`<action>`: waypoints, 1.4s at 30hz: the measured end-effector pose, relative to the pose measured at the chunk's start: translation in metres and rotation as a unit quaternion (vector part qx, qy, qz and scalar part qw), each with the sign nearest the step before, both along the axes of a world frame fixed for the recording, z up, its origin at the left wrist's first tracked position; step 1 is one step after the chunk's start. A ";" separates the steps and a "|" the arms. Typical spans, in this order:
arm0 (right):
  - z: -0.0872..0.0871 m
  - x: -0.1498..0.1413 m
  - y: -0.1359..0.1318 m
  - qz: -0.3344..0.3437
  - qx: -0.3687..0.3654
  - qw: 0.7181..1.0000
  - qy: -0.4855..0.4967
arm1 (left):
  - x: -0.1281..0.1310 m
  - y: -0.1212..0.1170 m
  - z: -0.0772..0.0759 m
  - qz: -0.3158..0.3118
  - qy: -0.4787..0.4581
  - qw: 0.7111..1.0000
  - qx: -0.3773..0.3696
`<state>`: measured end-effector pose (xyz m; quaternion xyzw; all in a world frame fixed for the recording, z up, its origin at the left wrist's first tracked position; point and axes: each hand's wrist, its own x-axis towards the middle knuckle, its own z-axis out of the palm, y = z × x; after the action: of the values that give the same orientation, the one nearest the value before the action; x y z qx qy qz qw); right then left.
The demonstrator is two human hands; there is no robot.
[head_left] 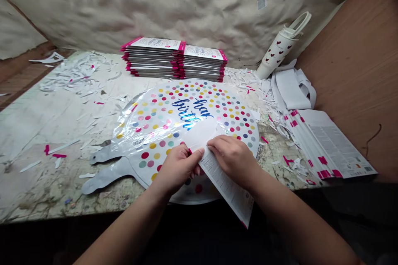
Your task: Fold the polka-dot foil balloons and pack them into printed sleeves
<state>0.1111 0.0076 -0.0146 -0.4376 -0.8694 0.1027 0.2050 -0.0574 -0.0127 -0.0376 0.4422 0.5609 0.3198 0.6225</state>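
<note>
Over the middle of the scuffed work surface (37, 182), a round foil balloon (217, 107) printed with coloured dots and blue script lies flat, its two silver tabs (105, 174) reaching toward the lower left. A folded white printed card (225, 184) crosses its lower part, with a blank flap resting on the foil and the far end hanging past the near edge of the surface. The left hand (177, 169) has its grip clamped on the card's edge, while the right hand (231, 159) presses on the fold with its fingers together, though whether that grip is clamped cannot be told. Slick foil could slide out from under the card, and the overhanging end's weight could drag the card down. Too hard a pinch might crease either one. Paper shreds (74, 76) scattered nearby could catch in the fold, and a wide sweep of the card might nudge the pink-edged balloon packs (174, 60) or the heart-printed tumbler (275, 51) behind.
</note>
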 end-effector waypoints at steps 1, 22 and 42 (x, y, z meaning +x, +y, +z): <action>0.003 -0.001 -0.002 0.000 0.009 0.999 -0.037 | 0.001 0.000 0.002 -0.002 0.005 1.000 0.006; 0.040 0.046 -0.012 -0.065 0.010 0.997 -0.040 | 0.007 -0.003 0.020 0.004 -0.024 0.998 0.057; 0.047 0.073 0.005 -0.313 0.133 0.927 -0.157 | 0.011 -0.008 0.028 0.013 0.027 0.997 0.067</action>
<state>0.1841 0.0121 0.0324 -0.6668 -0.7149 -0.1537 0.1439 -0.0467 -0.0210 -0.0096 0.4841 0.5605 0.3523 0.5722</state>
